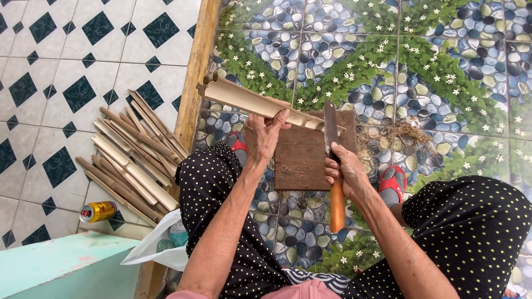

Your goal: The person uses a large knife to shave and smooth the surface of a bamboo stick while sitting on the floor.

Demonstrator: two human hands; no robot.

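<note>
**A:** Over on the left of the floor, on the white diamond tiles, there's a heap of split bamboo strips [130,160] with a yellow drink can [97,211] just beside its near end, and a white plastic bag [158,246] closer in. Then what?

**B:** Moving right past the wooden strip [195,72] between the two tile patterns: the left hand [265,135] is wrapped around a bamboo piece [257,103], which slants up to the left with its lower end over the far edge of a dark wooden chopping board [302,155] on the pebble-print tiles. The right hand [344,171] is closed tight on the wooden handle of a cleaver-type knife [332,160], blade pointing away and sitting right at the bamboo's lower end.

**A:** So splitting?

**B:** Looks like it to me, blade being set on the end. I'd guess the next push needs the bamboo steadied and left fingers kept away from the edge. Dry shavings [399,133] lie right of the board.
</note>
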